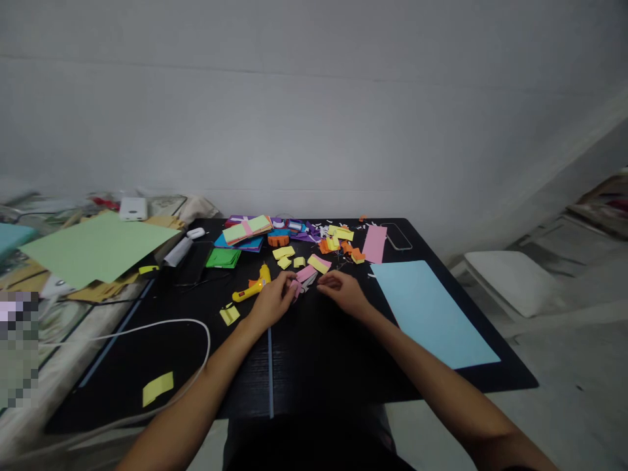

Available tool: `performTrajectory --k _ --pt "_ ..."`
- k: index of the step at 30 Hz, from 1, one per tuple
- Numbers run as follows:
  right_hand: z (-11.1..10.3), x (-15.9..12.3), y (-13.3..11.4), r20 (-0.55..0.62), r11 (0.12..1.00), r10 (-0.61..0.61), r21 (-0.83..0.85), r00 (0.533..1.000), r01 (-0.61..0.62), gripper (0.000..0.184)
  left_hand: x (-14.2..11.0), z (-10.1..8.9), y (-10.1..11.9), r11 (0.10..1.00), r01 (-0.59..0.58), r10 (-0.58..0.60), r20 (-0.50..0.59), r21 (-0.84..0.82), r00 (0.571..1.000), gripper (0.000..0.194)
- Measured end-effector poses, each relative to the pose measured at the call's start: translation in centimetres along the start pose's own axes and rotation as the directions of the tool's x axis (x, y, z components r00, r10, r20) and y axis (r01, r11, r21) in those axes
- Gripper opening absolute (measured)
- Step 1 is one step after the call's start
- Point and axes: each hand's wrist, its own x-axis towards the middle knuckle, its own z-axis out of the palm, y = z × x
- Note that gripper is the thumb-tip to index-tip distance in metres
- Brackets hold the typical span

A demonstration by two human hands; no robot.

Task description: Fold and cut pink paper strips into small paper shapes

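Observation:
Pinched in my left hand is a small pink paper piece at the middle of the black table. My right hand is a short way to the right, its fingers curled in and their tips close together; whatever they may hold is too small to make out. Between the hands lie scissors, partly hidden. A pink paper strip and a yellow folded paper rest just beyond them. Left of my left hand lies a yellow glue gun, with a yellow paper piece nearer me.
A light blue sheet covers the table's right side. Stacked coloured strips, green papers and orange scraps lie toward the back. A white cable loops over the left side. A white stool stands at right.

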Motion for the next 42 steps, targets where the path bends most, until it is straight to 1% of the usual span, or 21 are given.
performTrajectory --k 1,3,5,6,7,8,10,13,19,22,26,30,35,39,42 --pt "-1.7 0.4 0.3 -0.027 0.992 -0.002 -0.122 1.000 -0.002 0.018 0.1 0.0 -0.2 0.999 0.019 -0.019 -0.005 0.032 1.000 0.027" --pt "-5.5 1.5 1.1 -0.134 0.939 -0.009 -0.341 0.991 -0.038 0.015 0.2 0.2 -0.7 0.995 0.011 -0.011 -0.009 0.094 1.000 0.024" --pt "-9.4 2.6 2.0 -0.234 0.832 0.008 -0.537 0.972 -0.136 0.020 0.3 0.4 -1.2 0.987 -0.033 0.038 -0.028 0.154 0.999 0.023" --pt "-11.0 3.1 2.4 -0.265 0.756 0.045 -0.622 0.963 -0.206 0.024 0.4 0.6 -1.4 0.981 -0.055 0.064 -0.044 0.186 0.997 0.022" --pt "-12.4 3.6 2.8 -0.295 0.668 0.100 -0.688 0.950 -0.284 0.029 0.4 0.8 -1.5 0.973 -0.069 0.086 -0.066 0.221 0.994 0.022" --pt "-13.6 4.1 3.2 -0.315 0.631 0.132 -0.705 0.940 -0.325 0.033 0.3 1.0 -1.6 0.964 -0.077 0.103 -0.087 0.253 0.991 0.022" --pt "-14.8 5.0 4.1 -0.326 0.589 0.177 -0.721 0.929 -0.365 0.043 0.3 1.2 -1.7 0.951 -0.082 0.123 -0.122 0.298 0.985 0.023" --pt "-14.9 5.9 5.3 -0.322 0.537 0.229 -0.745 0.919 -0.395 0.053 0.2 1.4 -1.8 0.948 -0.086 0.134 -0.137 0.308 0.982 0.023" --pt "-13.2 6.1 6.9 -0.344 0.452 0.267 -0.781 0.900 -0.432 0.056 0.2 1.1 -1.4 0.964 -0.088 0.126 -0.140 0.251 0.982 0.017" --pt "-13.0 5.9 7.1 -0.344 0.436 0.259 -0.792 0.903 -0.427 0.054 0.2 1.1 -1.3 0.969 -0.091 0.127 -0.147 0.230 0.981 0.015" --pt "-13.0 5.9 7.1 -0.339 0.437 0.237 -0.800 0.910 -0.412 0.048 0.3 1.0 -1.2 0.974 -0.099 0.131 -0.152 0.204 0.980 0.014" --pt "-12.6 5.6 6.9 -0.357 0.462 0.199 -0.787 0.913 -0.408 0.044 0.2 1.0 -1.1 0.979 -0.089 0.117 -0.149 0.185 0.982 0.013" --pt "-11.8 4.7 6.8 -0.406 0.534 0.113 -0.745 0.907 -0.400 0.042 0.3 1.1 -1.3 0.981 -0.073 0.103 -0.163 0.177 0.981 0.013" --pt "-11.8 4.1 6.6 -0.479 0.620 0.054 -0.672 0.876 -0.405 0.039 0.4 1.1 -1.4 0.982 -0.082 0.112 -0.177 0.172 0.978 0.012" --pt "-12.7 3.8 5.9 -0.552 0.696 0.017 -0.593 0.834 -0.406 0.047 0.4 1.0 -1.4 0.981 -0.094 0.124 -0.181 0.168 0.976 0.011"
